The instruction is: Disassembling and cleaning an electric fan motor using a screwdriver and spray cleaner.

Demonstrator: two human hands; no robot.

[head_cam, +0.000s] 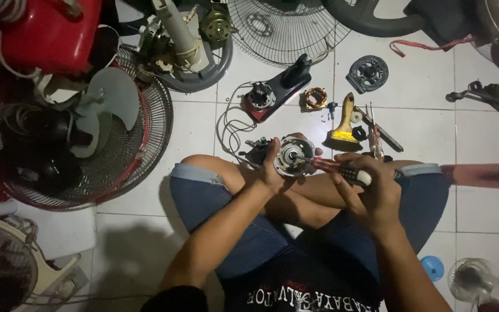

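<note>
Fingers [272, 151] of the left hand [270, 170] clasp the round silvery metal fan motor [291, 157], while the right hand [371, 188], closed around a red-and-black-handled screwdriver [342, 169], lays its shaft leftward into the motor's centre.

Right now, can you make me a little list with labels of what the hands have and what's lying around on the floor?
left hand: grips a round silver fan motor above the knees
right hand: holds a red-handled screwdriver, tip at the motor
floor ahead: yellow-handled brush, copper coil, round grey motor cover
floor left: fan with pale blades in a wire guard
floor right: spray can lying on its side, pliers
floor type: white tiles
</note>
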